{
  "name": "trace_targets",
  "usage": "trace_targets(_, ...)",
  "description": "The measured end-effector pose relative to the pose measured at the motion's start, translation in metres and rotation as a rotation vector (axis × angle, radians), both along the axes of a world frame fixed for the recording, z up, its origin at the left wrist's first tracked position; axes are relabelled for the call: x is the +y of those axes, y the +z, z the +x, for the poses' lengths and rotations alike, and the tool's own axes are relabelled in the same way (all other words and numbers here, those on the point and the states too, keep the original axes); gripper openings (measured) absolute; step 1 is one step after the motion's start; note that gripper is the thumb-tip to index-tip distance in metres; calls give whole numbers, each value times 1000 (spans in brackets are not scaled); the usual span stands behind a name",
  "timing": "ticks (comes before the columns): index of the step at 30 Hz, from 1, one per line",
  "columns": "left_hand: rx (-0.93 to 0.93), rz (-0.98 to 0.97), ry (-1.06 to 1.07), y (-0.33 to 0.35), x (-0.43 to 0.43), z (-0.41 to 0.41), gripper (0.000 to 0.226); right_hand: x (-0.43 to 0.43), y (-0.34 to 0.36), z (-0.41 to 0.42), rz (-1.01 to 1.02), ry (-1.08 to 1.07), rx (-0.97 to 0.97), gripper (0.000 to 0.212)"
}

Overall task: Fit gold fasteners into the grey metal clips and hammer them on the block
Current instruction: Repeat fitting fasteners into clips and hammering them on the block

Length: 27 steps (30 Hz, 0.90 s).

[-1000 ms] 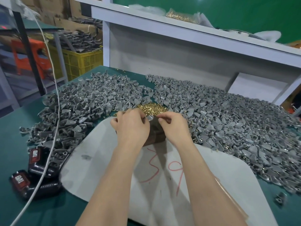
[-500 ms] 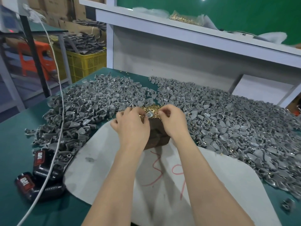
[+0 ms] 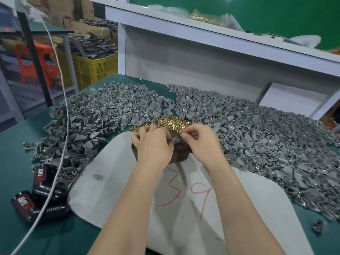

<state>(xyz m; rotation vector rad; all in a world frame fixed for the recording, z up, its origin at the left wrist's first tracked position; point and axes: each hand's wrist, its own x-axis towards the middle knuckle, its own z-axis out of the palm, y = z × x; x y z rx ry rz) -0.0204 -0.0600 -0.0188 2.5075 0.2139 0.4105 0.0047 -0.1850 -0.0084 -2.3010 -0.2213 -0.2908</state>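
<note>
Grey clip (image 3: 175, 144) btwn hands, over block (image 3: 181, 154) | L hand (image 3: 154, 144) grips it | R hand (image 3: 202, 142) pinches gold fastener (image 3: 184, 135)

- Grey clip heaps (image 3: 95, 126) crowd the block (image 3: 181, 154) on the left, right and behind, with gold fasteners (image 3: 171, 122) just behind it;
- the white sheet (image 3: 114, 190) on the near side lies bare, an open approach;
- batteries (image 3: 41, 178) and a white cable (image 3: 67, 115) obstruct the left edge.

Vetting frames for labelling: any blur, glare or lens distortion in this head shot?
Head view: white shelf runs slanted, barely bowed; grey clips smear toward the right edge; one lamp glare on the green wall; left hand, right hand and block evenly lit, fairly sharp.
</note>
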Motion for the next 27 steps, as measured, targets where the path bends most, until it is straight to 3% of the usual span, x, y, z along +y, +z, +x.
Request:
trace_targets(7, -1, 1, -12, 1, 0, 0, 12, 11, 0, -5, -262, 63, -99, 6)
trace_targets(20, -7, 16, -20, -1, 1, 0, 11, 21, 16, -4, -619, 83, -70, 7)
trace_targets(23, -10, 20, -13, -1, 1, 1, 11, 22, 15, -3, -572, 66, -51, 7)
trace_targets(27, -18, -5, -14, -1, 1, 1, 12, 17, 5, -4, -322, 23, -29, 6)
